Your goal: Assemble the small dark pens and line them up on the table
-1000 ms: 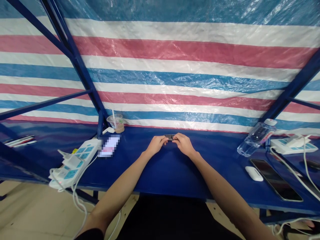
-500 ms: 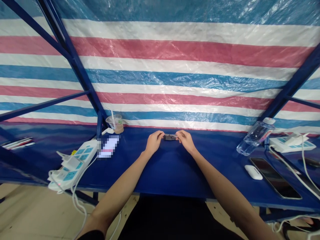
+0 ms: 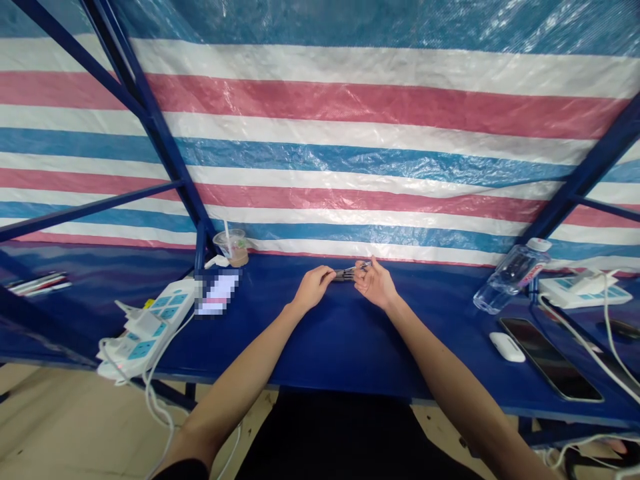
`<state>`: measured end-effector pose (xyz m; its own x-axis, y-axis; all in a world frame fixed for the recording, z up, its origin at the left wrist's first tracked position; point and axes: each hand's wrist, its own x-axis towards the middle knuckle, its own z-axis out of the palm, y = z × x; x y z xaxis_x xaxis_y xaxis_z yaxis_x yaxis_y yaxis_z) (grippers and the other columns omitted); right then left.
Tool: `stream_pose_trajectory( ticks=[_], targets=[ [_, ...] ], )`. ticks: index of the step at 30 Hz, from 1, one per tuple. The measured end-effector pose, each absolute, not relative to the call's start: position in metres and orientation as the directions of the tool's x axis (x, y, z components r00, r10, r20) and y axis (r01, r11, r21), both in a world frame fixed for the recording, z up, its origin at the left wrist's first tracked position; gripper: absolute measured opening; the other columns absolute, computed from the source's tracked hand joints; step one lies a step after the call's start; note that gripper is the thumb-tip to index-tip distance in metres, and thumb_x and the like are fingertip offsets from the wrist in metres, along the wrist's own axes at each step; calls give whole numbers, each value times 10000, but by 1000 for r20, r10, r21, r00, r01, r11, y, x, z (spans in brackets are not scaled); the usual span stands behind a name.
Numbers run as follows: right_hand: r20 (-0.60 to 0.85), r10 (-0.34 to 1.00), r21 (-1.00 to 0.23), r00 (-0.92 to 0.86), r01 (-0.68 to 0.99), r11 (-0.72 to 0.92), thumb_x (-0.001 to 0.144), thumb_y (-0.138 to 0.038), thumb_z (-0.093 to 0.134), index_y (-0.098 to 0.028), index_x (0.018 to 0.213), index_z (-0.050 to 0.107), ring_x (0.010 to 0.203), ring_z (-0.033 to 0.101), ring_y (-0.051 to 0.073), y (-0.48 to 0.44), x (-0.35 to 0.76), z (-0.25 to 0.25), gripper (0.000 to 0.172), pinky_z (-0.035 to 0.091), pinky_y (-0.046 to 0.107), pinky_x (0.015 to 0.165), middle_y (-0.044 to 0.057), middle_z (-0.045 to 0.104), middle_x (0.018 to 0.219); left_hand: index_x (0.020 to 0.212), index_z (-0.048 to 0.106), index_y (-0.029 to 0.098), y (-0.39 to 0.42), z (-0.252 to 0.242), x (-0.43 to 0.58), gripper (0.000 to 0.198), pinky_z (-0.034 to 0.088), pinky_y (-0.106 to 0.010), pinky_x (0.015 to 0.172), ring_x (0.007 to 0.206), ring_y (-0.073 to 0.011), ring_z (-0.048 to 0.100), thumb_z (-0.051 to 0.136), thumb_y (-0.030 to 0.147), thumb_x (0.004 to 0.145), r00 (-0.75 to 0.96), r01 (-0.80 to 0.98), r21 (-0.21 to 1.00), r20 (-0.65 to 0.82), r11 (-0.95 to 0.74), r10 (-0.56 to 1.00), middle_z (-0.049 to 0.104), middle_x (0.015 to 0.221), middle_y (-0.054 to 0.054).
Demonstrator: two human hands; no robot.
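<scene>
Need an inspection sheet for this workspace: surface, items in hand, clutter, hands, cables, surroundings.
Surface: blue tabletop, glossy.
Items in hand: slim pen-like items, dark, details too small to tell.
Clutter: left, plastic cup with straw; right, clear bottle, white case, dark-screened phone.
Hands: left hand pinches the items' left end; right hand has curled fingers at their right end, grip unclear.
Cables: white cables hang over the front edge by the left power strip; another power strip at right.
Surroundings: striped sheet behind, blue metal frame.
</scene>
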<state>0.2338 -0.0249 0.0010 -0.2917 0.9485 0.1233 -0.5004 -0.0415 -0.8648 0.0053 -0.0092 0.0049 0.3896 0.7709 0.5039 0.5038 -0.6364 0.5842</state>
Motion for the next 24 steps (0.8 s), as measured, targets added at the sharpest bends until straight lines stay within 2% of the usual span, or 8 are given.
stream_pose_trajectory(
  ticks=[3, 9, 16, 21, 24],
  targets=[
    [140, 951, -846, -275, -532, -29, 1008, -712, 444, -244, 897, 610, 521, 419, 167, -26, 233, 3, 509, 401, 307, 526, -9, 491, 649, 976, 716, 196, -10, 6, 5, 259, 491, -307, 845, 874, -201, 664, 529, 355, 1055, 384, 512, 581, 503, -632, 774, 732, 946, -50],
    [111, 953, -806, -283, -587, -80, 1010, -741, 410, -245, 928, 617, 553, 428, 182, -28, 231, 3, 544, 396, 314, 543, -6, 469, 656, 970, 714, 197, -10, 7, 5, 257, 482, -299, 823, 860, -195, 656, 526, 349, 1058, 395, 515, 570, 505, -640, 767, 720, 926, -43],
    [101, 952, -794, -288, -600, -98, 1025, -700, 443, -240, 937, 627, 554, 446, 176, -27, 232, 3, 503, 412, 311, 547, -10, 477, 656, 978, 709, 193, -9, 6, 4, 248, 473, -304, 819, 871, -198, 658, 527, 343, 1056, 394, 511, 576, 503, -638, 769, 720, 933, -42],
    [53, 938, -682, -343, -699, -217, 1027, -648, 503, -235, 934, 667, 581, 523, 165, -24, 234, -1, 454, 461, 294, 569, 5, 573, 662, 970, 707, 194, -9, 5, 5, 251, 470, -302, 817, 869, -196, 659, 527, 344, 1059, 405, 513, 561, 509, -649, 760, 719, 933, -40],
    [-6, 948, -666, -319, -705, -241, 1036, -634, 488, -219, 953, 701, 622, 579, 171, -20, 236, -4, 474, 491, 290, 584, 37, 656, 698, 972, 708, 193, -9, 6, 5, 247, 473, -302, 809, 864, -195, 662, 530, 340, 1059, 399, 521, 556, 512, -647, 761, 725, 939, -42]
  ],
)
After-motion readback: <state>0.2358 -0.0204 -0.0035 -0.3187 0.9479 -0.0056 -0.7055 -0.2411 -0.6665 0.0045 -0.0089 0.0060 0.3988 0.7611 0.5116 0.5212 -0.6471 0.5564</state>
